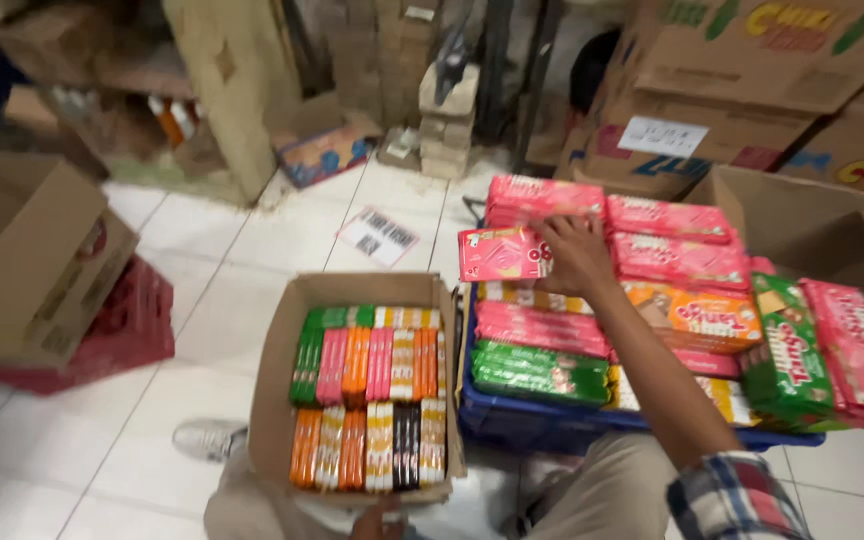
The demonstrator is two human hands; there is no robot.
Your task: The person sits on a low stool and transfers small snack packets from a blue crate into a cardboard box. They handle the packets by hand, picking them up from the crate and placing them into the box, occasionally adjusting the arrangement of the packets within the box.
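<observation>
Blue crate [512, 425]: it sits on the tiled floor before you, stacked with pink, green and orange packets.
Open carton [282, 370]: just left of the crate, filled with upright slim packets.
Pink packet [500, 254]: your right hand [574, 255] grips it above the crate's stack.
Left hand [380, 522]: barely visible under the carton's near edge; you probably support it, but I cannot tell the grip.

Hidden / cut off

Left hand [377, 522] mostly cut by bottom edge, grip unclear. Blue crate [512, 425] largely buried under packs. Right hand [574, 255] fingertips hidden behind pink pack [502, 254]. Whole frame motion-blurred.
</observation>
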